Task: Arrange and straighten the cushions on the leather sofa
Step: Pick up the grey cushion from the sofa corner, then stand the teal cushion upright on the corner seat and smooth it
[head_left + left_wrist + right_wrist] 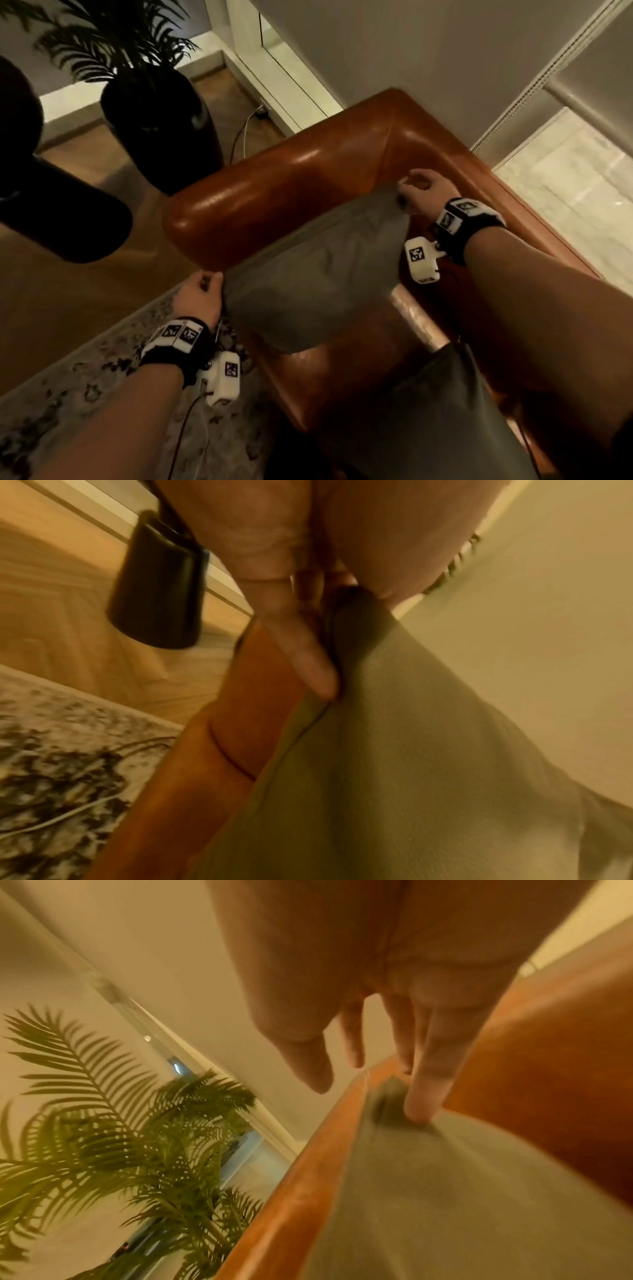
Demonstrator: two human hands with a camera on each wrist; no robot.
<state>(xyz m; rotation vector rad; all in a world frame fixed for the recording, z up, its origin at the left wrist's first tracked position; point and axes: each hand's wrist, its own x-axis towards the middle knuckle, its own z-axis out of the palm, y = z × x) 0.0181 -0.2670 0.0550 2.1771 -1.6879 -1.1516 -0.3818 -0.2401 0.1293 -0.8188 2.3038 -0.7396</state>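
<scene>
From the head view, a square grey fabric cushion (318, 270) stands in the corner of a brown leather sofa (291, 178), leaning against its rounded armrest. The left hand (200, 298) pinches the cushion's near corner at the seat's front edge; the right hand (423, 192) holds the far corner beside the backrest. A second grey cushion (445, 414) lies further along the seat. A dark cylindrical planter with a palm (161, 113) stands on the wooden floor beyond the armrest. From the left wrist, thumb and fingers (304, 653) are curled round the cushion's corner. From the right wrist, blurred straight fingers (424, 1093) press on the cushion's corner, thumb lifted clear.
</scene>
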